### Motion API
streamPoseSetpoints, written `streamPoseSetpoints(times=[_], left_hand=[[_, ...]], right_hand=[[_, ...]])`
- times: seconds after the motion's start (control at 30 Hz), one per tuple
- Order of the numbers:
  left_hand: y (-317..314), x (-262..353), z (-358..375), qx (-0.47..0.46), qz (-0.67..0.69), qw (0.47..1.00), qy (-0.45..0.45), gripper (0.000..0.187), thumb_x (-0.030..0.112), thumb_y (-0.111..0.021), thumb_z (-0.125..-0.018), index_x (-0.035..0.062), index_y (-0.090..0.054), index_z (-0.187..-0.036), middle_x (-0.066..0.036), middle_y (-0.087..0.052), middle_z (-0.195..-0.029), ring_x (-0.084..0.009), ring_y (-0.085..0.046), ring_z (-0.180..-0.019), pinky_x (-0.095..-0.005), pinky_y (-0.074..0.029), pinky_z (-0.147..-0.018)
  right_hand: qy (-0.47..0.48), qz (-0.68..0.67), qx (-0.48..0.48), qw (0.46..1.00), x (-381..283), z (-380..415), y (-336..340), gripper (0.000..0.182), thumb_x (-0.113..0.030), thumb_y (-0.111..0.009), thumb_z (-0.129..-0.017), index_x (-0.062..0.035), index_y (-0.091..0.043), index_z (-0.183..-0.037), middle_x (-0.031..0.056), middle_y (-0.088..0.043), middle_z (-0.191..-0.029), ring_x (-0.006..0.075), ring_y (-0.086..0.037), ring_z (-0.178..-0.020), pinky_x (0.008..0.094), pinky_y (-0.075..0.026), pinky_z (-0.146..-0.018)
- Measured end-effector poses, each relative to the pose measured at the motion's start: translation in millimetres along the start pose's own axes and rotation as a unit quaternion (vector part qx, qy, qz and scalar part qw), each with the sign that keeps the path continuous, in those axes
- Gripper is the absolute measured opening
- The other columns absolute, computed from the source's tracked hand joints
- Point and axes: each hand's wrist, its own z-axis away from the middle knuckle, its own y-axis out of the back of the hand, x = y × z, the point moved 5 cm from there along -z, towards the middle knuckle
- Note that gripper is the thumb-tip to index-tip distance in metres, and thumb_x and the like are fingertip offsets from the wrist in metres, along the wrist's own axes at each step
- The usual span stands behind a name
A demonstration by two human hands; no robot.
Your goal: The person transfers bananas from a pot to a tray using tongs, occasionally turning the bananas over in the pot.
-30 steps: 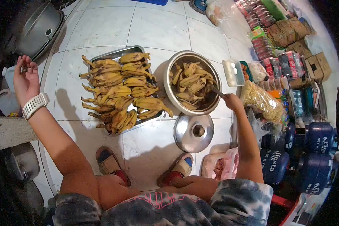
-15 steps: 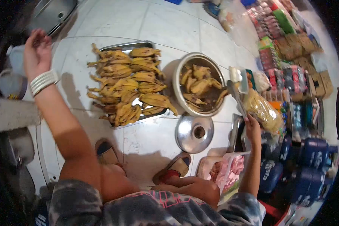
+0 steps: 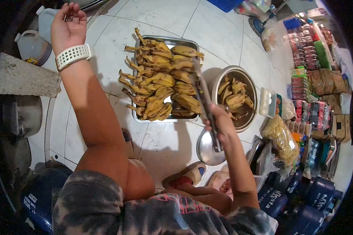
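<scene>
The right hand (image 3: pixel 220 122) wraps its fingers round the tongs (image 3: pixel 203 92), whose blurred tips overlap the bananas (image 3: pixel 157 81) on the tray (image 3: pixel 191 43) at its ten o'clock; their bite is unclear. More sit in the pot (image 3: pixel 234 68) at one o'clock. The left hand (image 3: pixel 70 29), half-curled, holds nothing. Bananas look light, soft, perhaps slippery: pinch mid-body, gently.

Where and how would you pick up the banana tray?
Probably by the metal rim of the tray, at its far and near edges together, from outside. Both edges show stretches of bare metal. The sides look worse: banana stems jut over the left edge, and the pot stands close to the right.
</scene>
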Motion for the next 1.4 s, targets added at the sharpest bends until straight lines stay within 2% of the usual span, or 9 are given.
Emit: streamPoseSetpoints(times=[0.3,0.43,0.6,0.67,0.83,0.97,1.13,1.33,1.4], left_hand=[[1.4,3.7,18.4,0.059,0.046,0.997,-0.034,0.011,0.001,-0.046,-0.069,-0.0013,-0.043,-0.079,-0.008,-0.047,-0.072,-0.0175,-0.047,-0.067,-0.0278,-0.038,-0.058],[12.1,7.6,12.9,0.042,0.057,0.997,-0.027,0.014,0.001,-0.047,-0.068,-0.0009,-0.042,-0.081,-0.008,-0.046,-0.073,-0.0173,-0.047,-0.067,-0.0276,-0.038,-0.059],[30.0,14.7,7.3,0.051,0.089,0.995,0.000,0.010,-0.003,-0.046,-0.066,-0.0005,-0.041,-0.075,-0.009,-0.044,-0.068,-0.0165,-0.042,-0.063,-0.0260,-0.033,-0.054],[47.5,21.7,-1.4,-0.011,0.098,0.994,0.041,0.006,-0.001,-0.042,-0.068,-0.0053,-0.044,-0.072,-0.012,-0.045,-0.070,-0.0202,-0.042,-0.066,-0.0292,-0.034,-0.061],[65.8,32.0,-12.6,0.051,0.086,0.995,-0.011,0.005,-0.004,-0.040,-0.068,-0.0020,-0.039,-0.072,-0.009,-0.041,-0.065,-0.0168,-0.040,-0.061,-0.0278,-0.032,-0.057],[74.3,34.3,-20.9,0.084,0.062,0.994,-0.016,0.003,-0.002,-0.039,-0.070,-0.0024,-0.038,-0.072,-0.009,-0.039,-0.065,-0.0168,-0.038,-0.061,-0.0278,-0.031,-0.057],[71.0,30.1,-30.5,0.040,0.049,0.998,-0.007,0.002,-0.001,-0.038,-0.071,-0.0026,-0.038,-0.073,-0.009,-0.038,-0.066,-0.0166,-0.036,-0.061,-0.0284,-0.031,-0.057],[43.2,18.3,-25.3,0.050,0.042,0.998,0.019,0.006,-0.005,-0.040,-0.068,-0.0048,-0.042,-0.074,-0.011,-0.041,-0.065,-0.0181,-0.038,-0.060,-0.0283,-0.032,-0.058],[41.0,21.3,-35.5,-0.006,0.012,0.999,0.042,0.005,-0.002,-0.039,-0.071,-0.0037,-0.041,-0.075,-0.011,-0.042,-0.068,-0.0180,-0.040,-0.064,-0.0281,-0.033,-0.059]], right_hand=[[-0.046,-0.019,-0.021,0.999,3.0,-90.8,-67.4,0.020,-0.025,-0.031,-0.082,-0.0069,-0.040,-0.083,0.0029,-0.039,-0.060,0.0099,-0.037,-0.041,0.0209,-0.032,-0.031],[-0.018,0.218,-0.068,0.973,-5.8,-106.2,-66.1,0.025,-0.028,-0.033,-0.081,-0.0053,-0.036,-0.090,0.0031,-0.039,-0.061,0.0105,-0.041,-0.044,0.0193,-0.035,-0.032],[-0.024,0.431,-0.110,0.895,-27.2,-74.8,-74.3,0.023,-0.004,-0.041,-0.071,0.0025,-0.030,-0.090,0.0105,-0.046,-0.062,0.0120,-0.047,-0.047,0.0220,-0.039,-0.038],[-0.036,0.456,-0.083,0.885,-32.7,-60.0,-57.9,0.023,-0.005,-0.041,-0.072,0.0027,-0.030,-0.090,0.0124,-0.047,-0.063,0.0123,-0.048,-0.048,0.0225,-0.039,-0.038],[0.049,0.563,-0.052,0.823,-64.9,15.2,1.7,0.025,-0.005,-0.042,-0.072,0.0015,-0.033,-0.094,0.0106,-0.050,-0.075,0.0110,-0.050,-0.057,0.0230,-0.041,-0.047],[0.089,0.471,0.070,0.875,-81.2,79.8,86.3,0.034,-0.003,-0.043,-0.071,-0.0027,-0.034,-0.103,0.0061,-0.050,-0.082,0.0085,-0.049,-0.060,0.0212,-0.041,-0.049],[-0.033,0.561,0.237,0.792,-89.8,121.1,176.1,0.022,0.000,-0.039,-0.064,0.0000,-0.040,-0.087,0.0105,-0.050,-0.060,0.0155,-0.052,-0.046,0.0245,-0.038,-0.035],[-0.145,0.653,0.232,0.707,-74.3,80.9,230.4,0.024,0.000,-0.037,-0.064,-0.0020,-0.041,-0.088,0.0143,-0.050,-0.060,0.0184,-0.052,-0.043,0.0268,-0.040,-0.035],[-0.154,0.708,0.214,0.655,-76.8,71.8,232.2,0.024,0.000,-0.036,-0.064,-0.0051,-0.045,-0.085,0.0139,-0.050,-0.060,0.0189,-0.052,-0.044,0.0268,-0.041,-0.035]])
